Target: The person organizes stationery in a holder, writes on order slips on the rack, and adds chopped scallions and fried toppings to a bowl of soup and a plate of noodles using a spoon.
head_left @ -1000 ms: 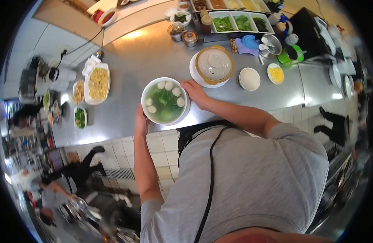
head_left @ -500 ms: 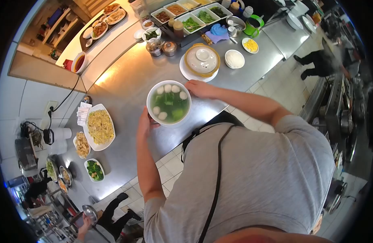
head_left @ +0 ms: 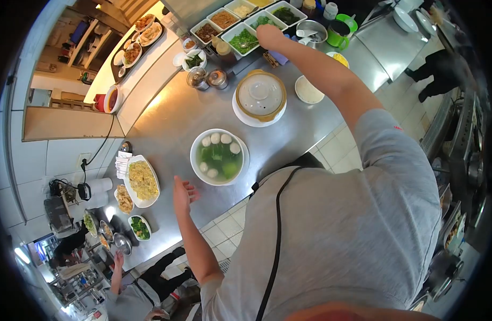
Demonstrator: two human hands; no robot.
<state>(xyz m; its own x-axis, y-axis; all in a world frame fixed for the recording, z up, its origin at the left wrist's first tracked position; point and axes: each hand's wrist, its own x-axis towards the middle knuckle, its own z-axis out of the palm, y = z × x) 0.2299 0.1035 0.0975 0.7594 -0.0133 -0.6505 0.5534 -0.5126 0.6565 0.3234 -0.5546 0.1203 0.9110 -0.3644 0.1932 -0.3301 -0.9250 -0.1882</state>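
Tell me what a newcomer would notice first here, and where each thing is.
The eye would probably go first to the green soup with pale round balls, in a white bowl near the counter's front edge, the open left hand beside it. Next comes the domed pot lid, farther back and to the right. The right hand also stands out, stretched to the chopped greens at the back.
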